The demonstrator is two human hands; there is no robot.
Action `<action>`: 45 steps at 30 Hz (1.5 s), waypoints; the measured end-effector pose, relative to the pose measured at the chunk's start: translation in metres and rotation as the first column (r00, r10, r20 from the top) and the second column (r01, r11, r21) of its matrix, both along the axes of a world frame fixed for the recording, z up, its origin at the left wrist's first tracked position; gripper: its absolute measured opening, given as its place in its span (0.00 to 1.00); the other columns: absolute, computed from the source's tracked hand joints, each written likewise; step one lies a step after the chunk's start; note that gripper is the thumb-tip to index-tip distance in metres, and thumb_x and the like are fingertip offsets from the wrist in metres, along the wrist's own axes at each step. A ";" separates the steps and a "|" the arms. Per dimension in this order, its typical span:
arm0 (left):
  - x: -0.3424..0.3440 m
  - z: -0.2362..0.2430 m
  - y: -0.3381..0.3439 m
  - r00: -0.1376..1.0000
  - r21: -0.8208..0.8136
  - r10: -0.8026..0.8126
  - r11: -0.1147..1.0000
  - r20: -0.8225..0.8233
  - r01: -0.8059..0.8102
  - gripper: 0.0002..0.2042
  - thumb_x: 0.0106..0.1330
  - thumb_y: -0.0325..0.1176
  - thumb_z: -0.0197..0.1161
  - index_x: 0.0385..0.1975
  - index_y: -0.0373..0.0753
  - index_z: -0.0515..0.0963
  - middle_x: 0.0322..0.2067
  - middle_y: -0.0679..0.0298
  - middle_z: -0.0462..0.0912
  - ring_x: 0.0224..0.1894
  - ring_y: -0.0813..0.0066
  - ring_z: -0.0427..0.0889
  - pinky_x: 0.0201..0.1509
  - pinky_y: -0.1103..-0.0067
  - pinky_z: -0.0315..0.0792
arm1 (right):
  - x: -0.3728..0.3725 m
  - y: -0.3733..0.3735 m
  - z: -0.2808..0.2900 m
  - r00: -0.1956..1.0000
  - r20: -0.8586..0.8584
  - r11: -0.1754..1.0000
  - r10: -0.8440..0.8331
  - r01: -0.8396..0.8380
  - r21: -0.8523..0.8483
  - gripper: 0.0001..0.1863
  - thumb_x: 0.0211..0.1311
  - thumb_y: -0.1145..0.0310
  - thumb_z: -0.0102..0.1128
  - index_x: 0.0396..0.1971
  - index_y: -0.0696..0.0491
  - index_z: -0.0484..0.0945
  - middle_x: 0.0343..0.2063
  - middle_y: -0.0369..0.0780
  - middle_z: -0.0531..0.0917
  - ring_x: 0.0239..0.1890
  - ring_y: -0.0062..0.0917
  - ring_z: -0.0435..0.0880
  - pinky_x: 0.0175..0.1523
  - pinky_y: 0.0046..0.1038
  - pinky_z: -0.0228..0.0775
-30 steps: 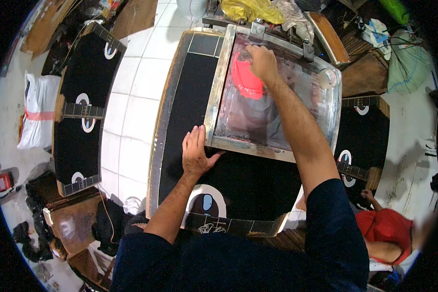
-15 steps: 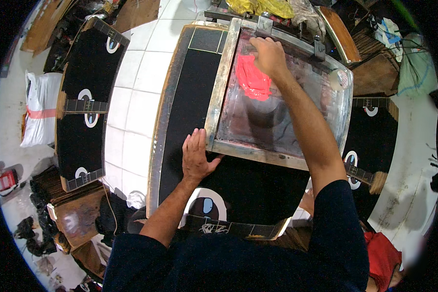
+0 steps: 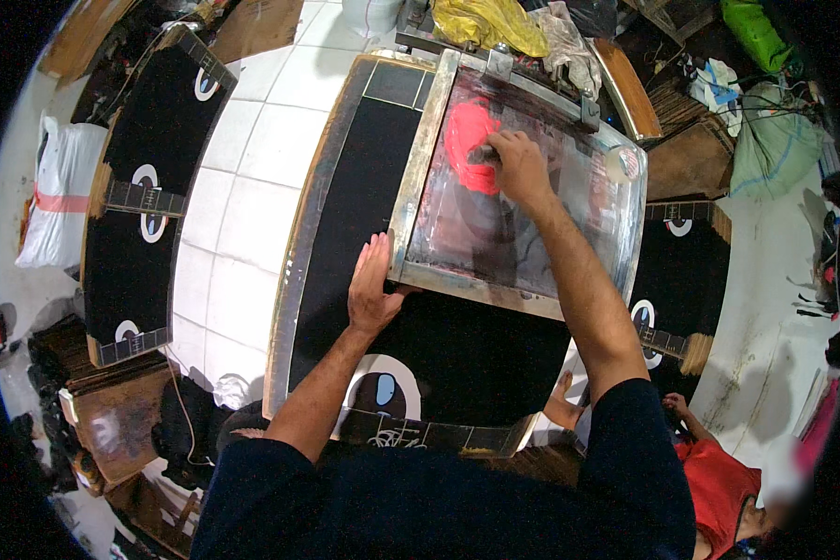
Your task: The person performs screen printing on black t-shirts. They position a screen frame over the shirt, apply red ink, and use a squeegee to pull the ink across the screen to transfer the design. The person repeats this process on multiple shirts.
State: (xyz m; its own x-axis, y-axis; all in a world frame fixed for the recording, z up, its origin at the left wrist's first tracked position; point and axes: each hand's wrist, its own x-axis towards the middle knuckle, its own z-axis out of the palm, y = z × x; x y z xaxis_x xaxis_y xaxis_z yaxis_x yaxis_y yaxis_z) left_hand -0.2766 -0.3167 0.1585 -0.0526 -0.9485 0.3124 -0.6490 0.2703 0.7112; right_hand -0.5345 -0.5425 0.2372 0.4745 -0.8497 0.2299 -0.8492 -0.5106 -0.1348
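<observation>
A screen-printing screen in a worn frame [image 3: 411, 187] is clamped over a board with black cloth [image 3: 355, 187]. A thick patch of bright pink ink [image 3: 467, 131] lies on its mesh. My right hand [image 3: 523, 168] is closed on a small dark squeegee [image 3: 483, 154] in the ink. My left hand [image 3: 371, 285] rests at the frame's near left corner, fingers stretched upward, thumb beside the lower edge. A roll of tape [image 3: 623, 164] sits on the screen's right side. A white-ringed eye print [image 3: 383, 397] shows on the black cloth nearest me.
Other black printed boards stand left [image 3: 135, 261] and right [image 3: 681, 261], along a white tiled floor [image 3: 243, 233]. Sacks [image 3: 775, 140], rags [image 3: 490, 23] and cardboard [image 3: 112, 429] lie around. A person in red [image 3: 719, 485] is low at the lower right, one hand near the right board.
My right hand has come down from the screen's top into the pink ink. My left hand stays at the corner. The view has shifted slightly, and more of the person in red shows than half a second ago.
</observation>
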 end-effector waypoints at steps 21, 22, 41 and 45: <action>-0.005 0.000 0.006 0.998 -0.065 0.041 0.997 -0.053 -0.045 0.46 0.52 0.37 0.82 0.72 0.39 0.64 0.69 0.40 0.69 0.62 0.46 0.80 0.54 0.68 0.85 | -0.004 -0.009 -0.015 0.983 0.185 0.999 -0.013 0.005 0.046 0.19 0.50 0.71 0.71 0.45 0.48 0.82 0.42 0.42 0.86 0.50 0.44 0.82 0.53 0.46 0.73; -0.005 0.000 0.006 0.998 -0.051 0.045 0.998 -0.048 -0.048 0.46 0.52 0.37 0.82 0.72 0.39 0.64 0.69 0.40 0.68 0.62 0.46 0.80 0.54 0.68 0.85 | -0.006 0.016 -0.013 0.984 0.173 0.998 -0.032 0.022 0.058 0.20 0.48 0.77 0.68 0.45 0.49 0.82 0.43 0.42 0.85 0.51 0.44 0.81 0.54 0.45 0.73; -0.021 0.169 -0.023 0.844 -0.009 0.056 0.997 -0.533 -0.072 0.47 0.51 0.26 0.81 0.75 0.40 0.63 0.66 0.45 0.75 0.67 0.57 0.78 0.65 0.67 0.77 | 0.046 0.173 0.119 0.791 0.612 0.775 -0.020 0.399 -0.490 0.13 0.71 0.74 0.58 0.52 0.48 0.84 0.50 0.43 0.87 0.56 0.40 0.85 0.62 0.40 0.74; 0.027 0.189 -0.059 0.767 -0.145 -0.105 0.989 -0.633 0.016 0.47 0.53 0.28 0.82 0.75 0.41 0.62 0.60 0.49 0.82 0.46 0.69 0.90 0.52 0.73 0.82 | 0.045 0.122 0.208 0.654 0.686 0.733 -0.318 0.629 -0.259 0.14 0.67 0.66 0.65 0.51 0.50 0.83 0.47 0.43 0.88 0.50 0.40 0.87 0.55 0.37 0.77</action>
